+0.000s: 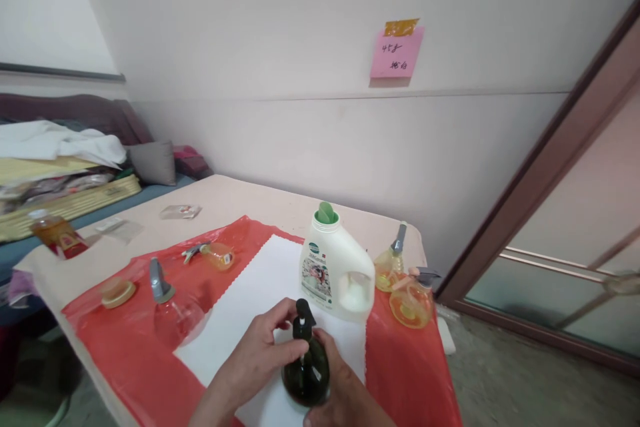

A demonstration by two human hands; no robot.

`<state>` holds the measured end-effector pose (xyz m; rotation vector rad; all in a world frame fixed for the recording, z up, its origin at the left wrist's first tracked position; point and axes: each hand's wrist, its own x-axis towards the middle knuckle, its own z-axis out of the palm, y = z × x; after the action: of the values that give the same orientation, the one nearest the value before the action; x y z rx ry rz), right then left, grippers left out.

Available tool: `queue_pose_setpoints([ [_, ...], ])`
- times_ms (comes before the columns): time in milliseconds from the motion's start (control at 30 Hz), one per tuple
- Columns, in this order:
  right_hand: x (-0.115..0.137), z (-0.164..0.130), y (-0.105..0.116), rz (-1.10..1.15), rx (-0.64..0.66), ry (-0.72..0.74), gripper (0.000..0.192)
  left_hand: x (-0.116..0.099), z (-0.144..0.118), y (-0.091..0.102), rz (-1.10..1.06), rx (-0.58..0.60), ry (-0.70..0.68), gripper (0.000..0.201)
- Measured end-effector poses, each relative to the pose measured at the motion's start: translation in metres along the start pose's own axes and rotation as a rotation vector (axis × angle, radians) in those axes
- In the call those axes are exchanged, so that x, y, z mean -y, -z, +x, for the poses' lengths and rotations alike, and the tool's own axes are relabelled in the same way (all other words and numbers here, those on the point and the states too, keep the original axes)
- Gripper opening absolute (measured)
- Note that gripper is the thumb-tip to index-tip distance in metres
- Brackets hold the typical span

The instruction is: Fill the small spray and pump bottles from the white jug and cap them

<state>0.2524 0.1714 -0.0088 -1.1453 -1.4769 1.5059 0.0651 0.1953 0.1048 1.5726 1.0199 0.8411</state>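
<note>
Red sheet [150, 347] over table: right hand [345, 393] cups dark bottle [306, 373]; left hand [260, 353] fingers pinch black pump [303, 320]. Best keep bottle upright, turn pump squarely.

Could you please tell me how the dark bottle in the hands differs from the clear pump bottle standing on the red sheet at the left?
The dark green bottle is nearly opaque; the clear bottle shows the red sheet through it. The dark one has a black pump and the clear one a grey pump. The dark one is held by the left hand and right hand over the white mat; the clear one stands untouched. Both are round-bodied pump bottles.
</note>
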Motion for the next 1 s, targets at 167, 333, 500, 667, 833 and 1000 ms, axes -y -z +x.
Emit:
queue_pose_setpoints([
  [167,0.003,0.001,0.002,-0.054,0.012,0.005,0.086,0.006,0.004,0.005,-0.227,0.013,0.029,0.028],
  [333,0.009,0.004,-0.003,0.01,-0.079,0.014,0.078,0.015,0.008,0.007,-0.214,-0.061,0.049,0.029],
  [500,0.013,0.007,-0.007,0.193,-0.195,0.105,0.08,0.017,0.01,0.009,-0.353,-0.174,0.086,0.033],
  [667,0.029,0.0,-0.009,0.513,-0.221,0.157,0.078,0.013,0.012,0.003,-0.493,-0.238,0.045,0.034],
  [833,0.045,-0.008,-0.023,0.844,-0.185,0.078,0.045,0.008,0.013,-0.008,-0.581,-0.353,0.057,0.038],
  [1000,0.046,-0.008,-0.023,0.962,-0.247,0.078,0.069,0.011,0.017,-0.013,-0.582,-0.518,0.042,0.041],
])
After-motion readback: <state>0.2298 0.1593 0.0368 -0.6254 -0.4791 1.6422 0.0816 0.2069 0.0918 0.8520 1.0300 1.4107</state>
